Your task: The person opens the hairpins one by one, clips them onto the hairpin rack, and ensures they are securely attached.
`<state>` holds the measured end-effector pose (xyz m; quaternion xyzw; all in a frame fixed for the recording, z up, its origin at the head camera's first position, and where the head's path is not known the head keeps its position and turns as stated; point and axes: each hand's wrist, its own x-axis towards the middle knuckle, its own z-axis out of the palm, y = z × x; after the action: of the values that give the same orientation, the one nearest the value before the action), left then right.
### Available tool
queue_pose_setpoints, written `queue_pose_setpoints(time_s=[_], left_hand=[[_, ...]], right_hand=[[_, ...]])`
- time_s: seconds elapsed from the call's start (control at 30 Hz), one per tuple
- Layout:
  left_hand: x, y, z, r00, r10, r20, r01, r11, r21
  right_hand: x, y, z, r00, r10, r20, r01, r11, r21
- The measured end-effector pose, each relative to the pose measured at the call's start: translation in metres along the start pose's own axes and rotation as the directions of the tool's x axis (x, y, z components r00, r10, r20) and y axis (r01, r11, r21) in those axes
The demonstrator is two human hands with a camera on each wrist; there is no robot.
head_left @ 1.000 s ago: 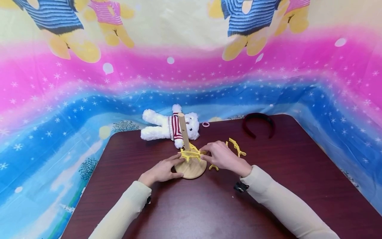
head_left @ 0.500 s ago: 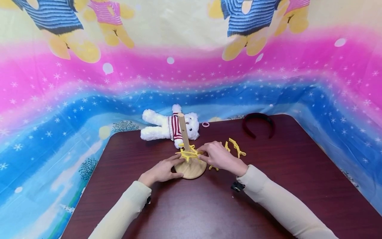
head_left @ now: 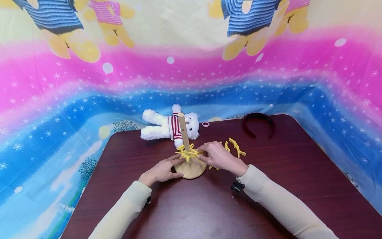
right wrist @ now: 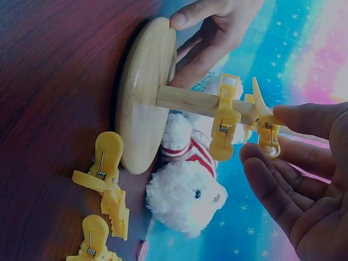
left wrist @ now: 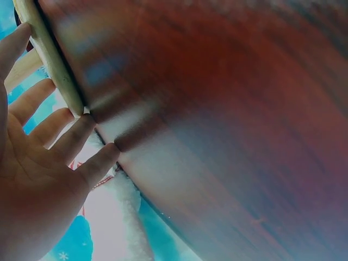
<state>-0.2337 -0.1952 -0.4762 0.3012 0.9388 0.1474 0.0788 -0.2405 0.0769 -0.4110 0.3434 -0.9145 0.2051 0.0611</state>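
In the head view a wooden stand has a round base (head_left: 191, 171) and an upright post (head_left: 183, 131). My left hand (head_left: 162, 170) spreads along the base's left side, its thumb and some fingertips touching the rim. Between thumb and fingers, my right hand (head_left: 221, 157) pinches a yellow spring clip (right wrist: 268, 133) at the post. Another yellow clip (right wrist: 224, 125) sits on the post between that one and the base, as the right wrist view shows. Where the pinched clip bites the post is partly hidden.
More yellow clips (head_left: 237, 147) lie right of the stand. Behind it a white teddy bear (head_left: 156, 131) in a striped sweater lies on its side. A pink ring (head_left: 206, 126) and a dark red headband (head_left: 246, 127) lie near the table's far edge. A patterned cloth (head_left: 191, 76) surrounds the table.
Over the last second my right hand has shifted slightly left, and the clips around the post have turned a little. My left hand has stayed at the base.
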Motion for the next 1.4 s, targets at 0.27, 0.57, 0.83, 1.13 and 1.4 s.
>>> queue_pose_setpoints(time_s=[0.27, 0.57, 0.83, 1.13, 1.4], left_hand=[[0.0, 0.0, 0.0, 1.0, -0.003, -0.001, 0.003, 1.0, -0.007], [0.001, 0.001, -0.003, 1.0, -0.01, 0.006, 0.01, 1.0, -0.006], [0.0, 0.001, -0.002, 1.0, -0.007, 0.007, 0.007, 1.0, -0.011], [-0.001, 0.001, -0.002, 1.0, -0.01, 0.008, 0.01, 1.0, -0.013], [-0.001, 0.002, -0.001, 1.0, -0.002, 0.008, 0.002, 1.0, -0.01]], right_hand=[[0.001, 0.001, 0.0, 1.0, 0.005, -0.009, -0.005, 1.0, 0.021], [0.001, 0.002, 0.0, 0.998, 0.065, 0.024, -0.066, 0.997, 0.046], [-0.001, 0.003, -0.001, 0.997, 0.078, 0.026, -0.08, 0.994, 0.075], [-0.009, 0.015, -0.009, 0.995, 0.096, -0.003, -0.095, 0.989, 0.114], [-0.02, 0.031, -0.022, 0.989, 0.146, -0.019, -0.142, 0.98, 0.141]])
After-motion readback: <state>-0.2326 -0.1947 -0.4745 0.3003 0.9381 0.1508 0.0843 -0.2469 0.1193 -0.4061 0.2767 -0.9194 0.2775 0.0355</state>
